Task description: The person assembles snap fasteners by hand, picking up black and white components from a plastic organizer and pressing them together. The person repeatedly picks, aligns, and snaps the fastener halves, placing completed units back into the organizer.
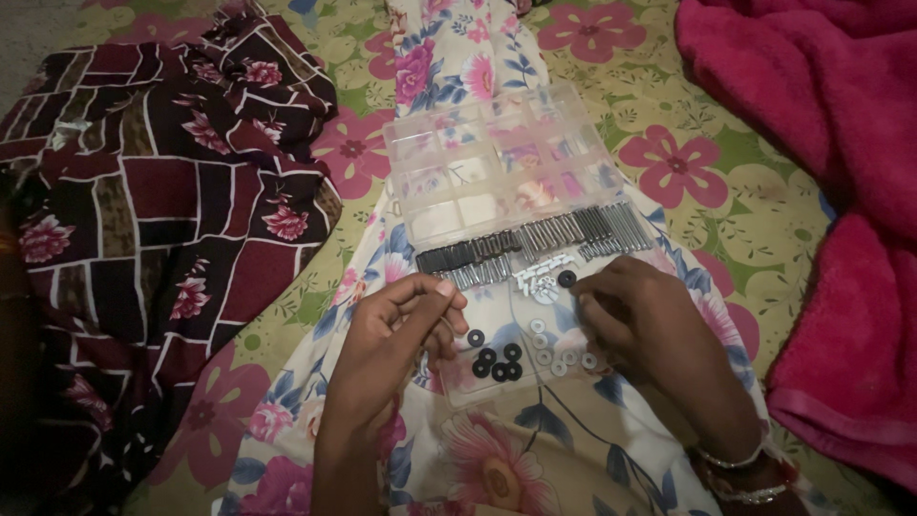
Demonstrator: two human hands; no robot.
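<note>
A clear plastic compartment box [449, 182] lies open on my lap, its lid [497, 382] flat toward me. Rows of silver and dark screws [535, 244] line the hinge area. Black washers [497, 363] and pale washers [559, 358] lie on the lid. My left hand [392, 344] pinches a thin silver screw [449, 298] between thumb and fingers, just left of the black washers. My right hand [640, 330] rests curled over the lid's right side, fingertips by a black washer [567, 278]; whether it holds anything is hidden.
A dark maroon patterned cloth [162, 210] lies bunched to the left. A bright pink blanket [821, 191] fills the right side. Everything rests on a flowered green and pink sheet [669, 172]. Bangles circle my right wrist [740, 473].
</note>
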